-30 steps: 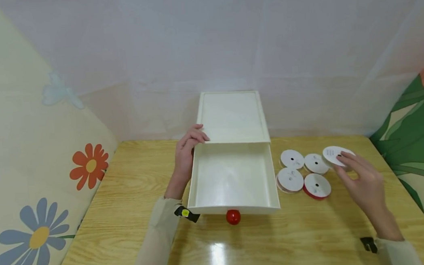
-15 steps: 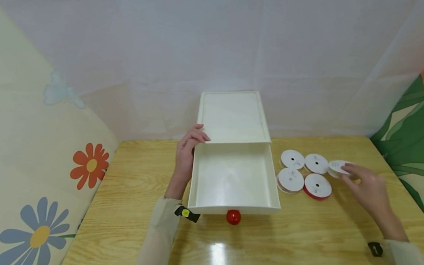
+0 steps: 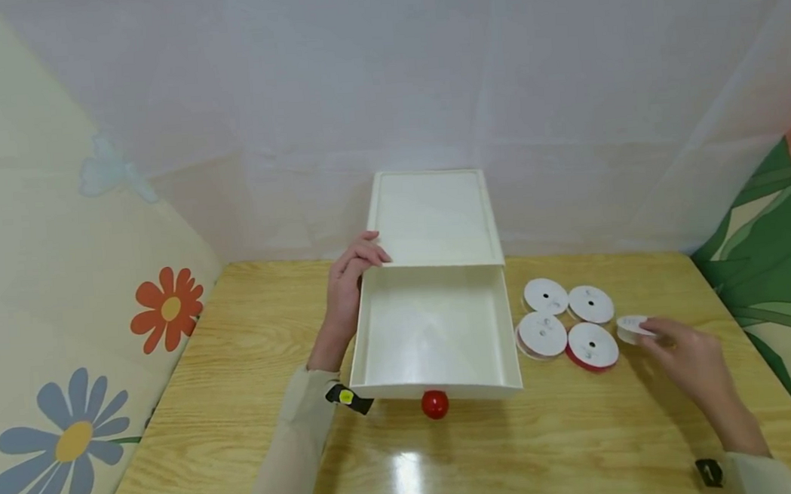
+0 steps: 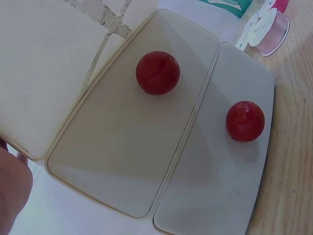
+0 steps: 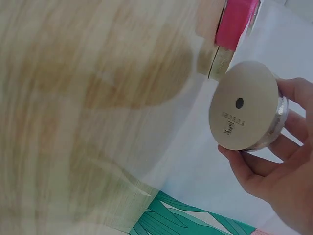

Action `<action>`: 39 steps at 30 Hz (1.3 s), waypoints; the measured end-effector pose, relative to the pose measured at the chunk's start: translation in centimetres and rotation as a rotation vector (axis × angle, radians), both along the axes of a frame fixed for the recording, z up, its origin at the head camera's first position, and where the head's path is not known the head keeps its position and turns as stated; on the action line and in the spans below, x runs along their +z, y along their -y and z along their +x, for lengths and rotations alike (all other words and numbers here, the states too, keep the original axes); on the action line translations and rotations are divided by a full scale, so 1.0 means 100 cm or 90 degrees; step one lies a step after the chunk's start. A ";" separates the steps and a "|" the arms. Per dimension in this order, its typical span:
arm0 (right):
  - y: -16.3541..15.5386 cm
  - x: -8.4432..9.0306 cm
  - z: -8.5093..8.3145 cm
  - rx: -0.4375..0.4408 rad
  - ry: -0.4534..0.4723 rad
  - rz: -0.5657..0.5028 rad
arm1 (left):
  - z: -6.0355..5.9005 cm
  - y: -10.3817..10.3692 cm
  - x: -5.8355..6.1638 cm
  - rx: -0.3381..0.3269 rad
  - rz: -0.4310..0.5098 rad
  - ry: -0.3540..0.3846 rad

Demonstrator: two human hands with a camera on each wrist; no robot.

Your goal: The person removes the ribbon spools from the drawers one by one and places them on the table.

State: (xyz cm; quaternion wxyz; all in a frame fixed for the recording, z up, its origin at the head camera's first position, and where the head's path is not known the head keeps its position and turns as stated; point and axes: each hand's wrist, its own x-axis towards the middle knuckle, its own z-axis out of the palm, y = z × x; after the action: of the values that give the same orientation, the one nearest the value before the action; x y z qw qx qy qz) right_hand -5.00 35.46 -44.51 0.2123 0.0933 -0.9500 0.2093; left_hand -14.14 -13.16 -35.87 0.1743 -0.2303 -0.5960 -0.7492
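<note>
A white drawer box stands mid-table with its top drawer pulled out. The left hand rests on the box's left side, fingers bent over the top edge. In the left wrist view, two drawer fronts carry round red knobs. At the right, the right hand holds a ribbon spool by its edge between thumb and fingers. The right wrist view shows its pale disc face and shiny silvery rim, tilted above the table. The pulled-out drawer holds nothing visible.
Several ribbon spools lie flat right of the drawer, among them a red-edged spool and a pinkish spool. A white sheet hangs behind the wooden table. Flower-printed panels flank both sides.
The right hand has brought its spool down and slightly toward the person, away from the other spools, and tilted it more edge-on. The left hand and the drawer box keep their places.
</note>
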 end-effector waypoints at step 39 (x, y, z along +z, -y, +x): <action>0.002 -0.008 -0.005 0.009 0.181 0.025 | 0.000 0.000 0.000 0.007 -0.004 -0.013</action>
State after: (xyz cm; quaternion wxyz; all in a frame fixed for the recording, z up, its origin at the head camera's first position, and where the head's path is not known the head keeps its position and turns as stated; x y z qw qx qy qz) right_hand -5.48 35.25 -45.28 0.0724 0.0735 -0.9736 0.2035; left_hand -14.13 -13.12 -35.87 0.1840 -0.2350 -0.5977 -0.7441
